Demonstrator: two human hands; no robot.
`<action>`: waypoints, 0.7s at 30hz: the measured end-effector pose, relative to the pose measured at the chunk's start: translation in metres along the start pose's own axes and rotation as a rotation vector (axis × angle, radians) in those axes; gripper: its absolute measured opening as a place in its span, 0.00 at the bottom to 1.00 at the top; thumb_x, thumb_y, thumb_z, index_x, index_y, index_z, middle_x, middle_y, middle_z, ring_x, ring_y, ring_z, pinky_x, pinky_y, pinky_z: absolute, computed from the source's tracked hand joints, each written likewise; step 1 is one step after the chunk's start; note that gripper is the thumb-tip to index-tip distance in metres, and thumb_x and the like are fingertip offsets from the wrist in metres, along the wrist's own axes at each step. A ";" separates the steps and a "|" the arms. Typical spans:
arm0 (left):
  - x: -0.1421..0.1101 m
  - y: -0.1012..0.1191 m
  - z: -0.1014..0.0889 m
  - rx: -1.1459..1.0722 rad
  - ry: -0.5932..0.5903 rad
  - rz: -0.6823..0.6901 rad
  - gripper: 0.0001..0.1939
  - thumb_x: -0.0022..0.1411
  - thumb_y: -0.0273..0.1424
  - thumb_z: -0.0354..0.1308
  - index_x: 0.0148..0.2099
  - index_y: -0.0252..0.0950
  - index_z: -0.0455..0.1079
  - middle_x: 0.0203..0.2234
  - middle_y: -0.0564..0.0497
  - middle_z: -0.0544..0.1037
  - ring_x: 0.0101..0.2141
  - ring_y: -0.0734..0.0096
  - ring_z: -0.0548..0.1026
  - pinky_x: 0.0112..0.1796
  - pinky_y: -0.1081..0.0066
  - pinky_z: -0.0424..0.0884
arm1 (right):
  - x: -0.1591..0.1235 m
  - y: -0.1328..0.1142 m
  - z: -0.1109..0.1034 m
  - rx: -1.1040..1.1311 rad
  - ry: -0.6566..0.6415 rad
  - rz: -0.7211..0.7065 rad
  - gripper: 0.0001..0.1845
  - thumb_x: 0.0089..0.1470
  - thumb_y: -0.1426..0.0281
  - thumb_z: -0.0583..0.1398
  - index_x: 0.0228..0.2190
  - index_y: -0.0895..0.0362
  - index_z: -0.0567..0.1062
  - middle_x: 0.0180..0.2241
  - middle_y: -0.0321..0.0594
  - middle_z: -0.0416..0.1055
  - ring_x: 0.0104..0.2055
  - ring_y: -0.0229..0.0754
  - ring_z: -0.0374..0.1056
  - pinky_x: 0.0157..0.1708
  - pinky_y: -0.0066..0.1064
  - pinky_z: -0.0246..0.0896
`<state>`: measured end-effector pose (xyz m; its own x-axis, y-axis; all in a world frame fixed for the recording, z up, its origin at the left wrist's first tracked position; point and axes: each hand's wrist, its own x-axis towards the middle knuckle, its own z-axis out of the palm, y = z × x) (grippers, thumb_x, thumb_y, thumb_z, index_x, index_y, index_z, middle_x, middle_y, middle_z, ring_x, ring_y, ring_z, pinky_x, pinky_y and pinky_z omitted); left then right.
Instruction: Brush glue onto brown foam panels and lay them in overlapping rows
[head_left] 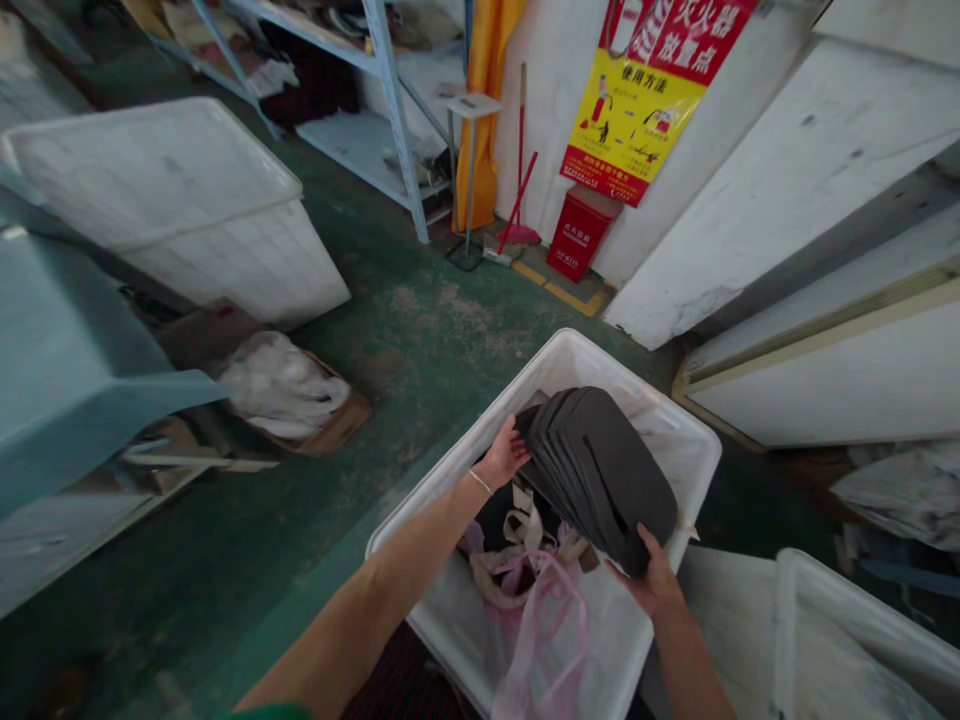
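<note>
Both hands are at a stack of dark grey, flat, rounded panels [600, 460], tilted over a white plastic tub [450, 470]. My right hand [651, 575] grips the stack's lower right end, with the thumb on the near side. On the far left end, my left hand [506, 455] has its fingers curled at the panels' edge. Each panel shows a slit near one side; what they belong to I cannot tell. Below the stack, inside the tub, lie beige straps [521, 520] and a pink translucent plastic bag [544, 640] that hangs toward the near rim.
A large white bin [247, 240] and a carton with clear plastic bags [289, 385] stand to the left. Ahead are a blue metal shelf [397, 130], brooms and a red box [581, 235] by the wall. Another white tub [787, 620] adjoins at lower right.
</note>
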<state>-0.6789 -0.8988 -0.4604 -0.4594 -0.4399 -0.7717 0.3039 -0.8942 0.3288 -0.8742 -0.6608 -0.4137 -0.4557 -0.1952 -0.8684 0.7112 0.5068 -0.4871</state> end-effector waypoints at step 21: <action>-0.041 -0.086 0.046 -0.242 -0.305 -0.196 0.42 0.51 0.65 0.34 0.44 0.37 0.69 0.40 0.45 0.73 0.45 0.61 0.69 0.49 0.63 0.63 | -0.038 -0.034 0.050 -1.158 0.303 -1.159 0.44 0.43 0.51 0.61 0.56 0.60 0.59 0.48 0.52 0.64 0.51 0.55 0.58 0.50 0.45 0.54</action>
<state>-0.7249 -0.8074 -0.4322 -0.7424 -0.3007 -0.5987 0.3566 -0.9339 0.0269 -0.8543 -0.7132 -0.3686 -0.6024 -0.7982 -0.0042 -0.7387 0.5595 -0.3759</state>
